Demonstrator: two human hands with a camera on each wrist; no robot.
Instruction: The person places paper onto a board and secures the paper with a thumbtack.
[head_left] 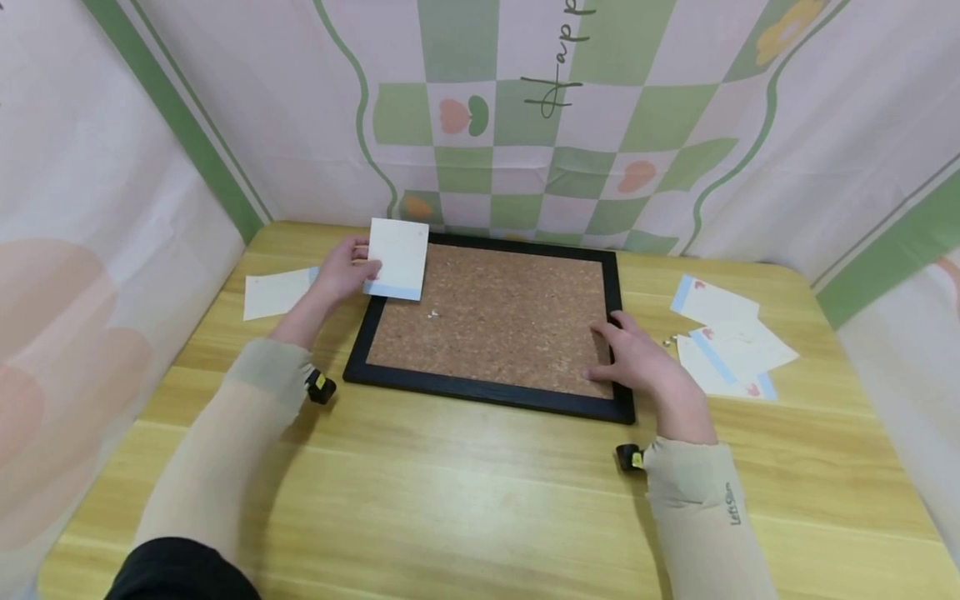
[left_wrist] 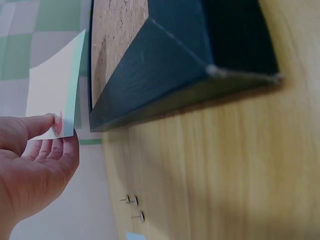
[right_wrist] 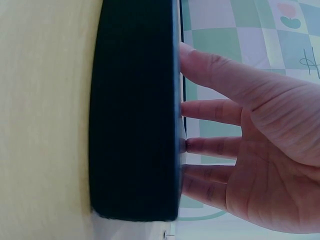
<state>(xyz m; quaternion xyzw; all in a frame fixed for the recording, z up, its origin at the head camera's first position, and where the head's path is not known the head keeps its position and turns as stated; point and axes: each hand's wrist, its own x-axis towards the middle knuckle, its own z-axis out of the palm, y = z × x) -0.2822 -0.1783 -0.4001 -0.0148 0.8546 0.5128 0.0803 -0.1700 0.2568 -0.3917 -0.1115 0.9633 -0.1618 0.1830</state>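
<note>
My left hand (head_left: 342, 273) pinches a white note card (head_left: 399, 257) with a blue band along its lower edge. In the left wrist view the thumb presses the card near a pink heart, with the fingers behind it. The card is above the upper left corner of a black-framed corkboard (head_left: 495, 321), which lies flat on the table. Over at the board's right side, my right hand (head_left: 645, 362) rests at the frame with its fingers spread. The right wrist view shows those fingertips (right_wrist: 192, 146) at the frame's edge, their contact partly hidden. Small whitish bits (head_left: 432, 314) lie on the cork.
One white card (head_left: 277, 294) lies left of the board. Several overlapping cards (head_left: 738, 346) lie to its right, with small metal pins (head_left: 670, 342) beside them. More thumbtacks (left_wrist: 135, 201) lie left of the frame. A patterned curtain (head_left: 525, 150) stands behind the wooden table (head_left: 465, 492).
</note>
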